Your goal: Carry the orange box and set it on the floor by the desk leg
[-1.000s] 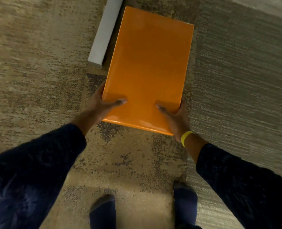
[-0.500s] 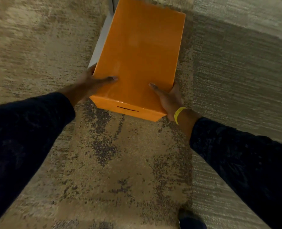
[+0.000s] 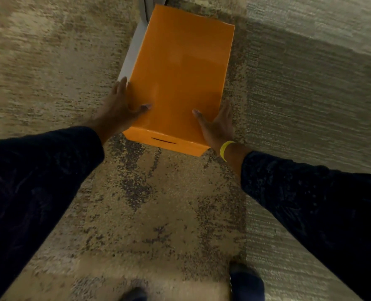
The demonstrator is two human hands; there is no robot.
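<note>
The orange box (image 3: 181, 77) lies flat and low over the carpet, its near end face showing a dark slot. My left hand (image 3: 119, 109) grips its left side, thumb on the lid, fingers down the edge. On the right side my right hand (image 3: 218, 124), with a yellow wristband, holds it the same way. The white foot of the desk leg (image 3: 133, 55) runs along the box's left edge, partly hidden by it. Whether the box touches the floor I cannot tell.
Speckled beige carpet (image 3: 154, 213) covers the floor, with a paler ribbed section (image 3: 310, 94) to the right. My two feet (image 3: 246, 281) in dark shoes stand at the bottom edge. The desk leg's upright (image 3: 146, 5) rises at the top edge.
The box has moved forward and down beside the desk leg foot, its near end face coming into view. My arms have stretched out with it.
</note>
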